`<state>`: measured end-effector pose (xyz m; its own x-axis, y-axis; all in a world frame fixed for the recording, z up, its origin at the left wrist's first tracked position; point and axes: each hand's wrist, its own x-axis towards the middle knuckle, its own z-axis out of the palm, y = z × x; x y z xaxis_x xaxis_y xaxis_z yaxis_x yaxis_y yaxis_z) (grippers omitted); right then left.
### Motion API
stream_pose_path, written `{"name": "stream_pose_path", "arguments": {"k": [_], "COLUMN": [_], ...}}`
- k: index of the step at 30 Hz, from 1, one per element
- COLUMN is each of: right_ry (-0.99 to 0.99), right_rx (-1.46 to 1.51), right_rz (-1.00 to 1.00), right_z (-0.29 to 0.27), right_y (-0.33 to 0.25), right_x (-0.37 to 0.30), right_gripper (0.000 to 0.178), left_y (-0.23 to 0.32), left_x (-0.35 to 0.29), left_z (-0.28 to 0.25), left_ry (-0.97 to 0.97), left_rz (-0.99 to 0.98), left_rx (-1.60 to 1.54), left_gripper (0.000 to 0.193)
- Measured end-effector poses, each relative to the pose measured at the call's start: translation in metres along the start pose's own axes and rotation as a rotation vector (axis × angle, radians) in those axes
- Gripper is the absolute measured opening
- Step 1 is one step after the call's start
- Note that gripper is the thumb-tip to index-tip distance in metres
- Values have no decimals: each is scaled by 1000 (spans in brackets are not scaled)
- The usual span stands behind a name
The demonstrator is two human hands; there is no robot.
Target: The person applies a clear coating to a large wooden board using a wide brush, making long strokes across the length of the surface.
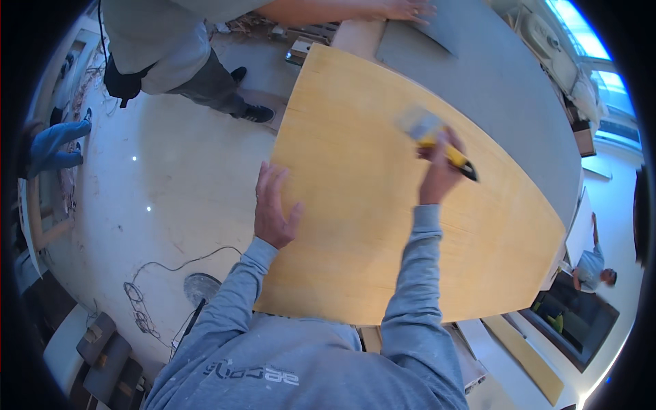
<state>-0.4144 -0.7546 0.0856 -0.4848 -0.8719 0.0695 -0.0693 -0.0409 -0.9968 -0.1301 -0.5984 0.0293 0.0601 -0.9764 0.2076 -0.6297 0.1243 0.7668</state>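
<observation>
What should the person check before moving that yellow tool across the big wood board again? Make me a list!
1. Left hand flat on the wood board, holding it steady: ok.
2. Right hand gripping the yellow-handled tool firmly: ok.
3. Left hand well away from the tool's working end: ok, they are apart.
4. Working end touching the board: cannot tell, it is blurred.
5. Co-worker's hand away from the tool: ok, it rests on the grey sheet at the far end.
6. Board fully supported underneath: cannot tell, the support is hidden.
</observation>
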Motion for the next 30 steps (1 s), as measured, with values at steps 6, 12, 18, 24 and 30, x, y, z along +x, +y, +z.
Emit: {"name": "stream_pose_path", "arguments": {"k": [6, 12, 18, 24, 30], "right_ry": [-869, -155, -195, -510, -80], "right_rx": [122, -3, 153, 48, -73], "right_rz": [133, -7, -51, 49, -39], "right_z": [146, 123, 158, 196, 138], "right_y": [16, 26, -15, 17, 8], "right_x": [-46, 43, -2, 22, 27], "right_gripper": [31, 18, 23, 25, 23], "left_y": [2, -2, 1, -1, -1], "left_x": [0, 0, 3, 2, -1], "left_z": [2, 1, -2, 1, -4], "left_ry": [-28, -1, -4, -16, 1], "left_rz": [-13, 10, -20, -11, -31], "left_rx": [7, -8, -15, 13, -10], "left_gripper": [69, 68, 68, 67, 67]}}
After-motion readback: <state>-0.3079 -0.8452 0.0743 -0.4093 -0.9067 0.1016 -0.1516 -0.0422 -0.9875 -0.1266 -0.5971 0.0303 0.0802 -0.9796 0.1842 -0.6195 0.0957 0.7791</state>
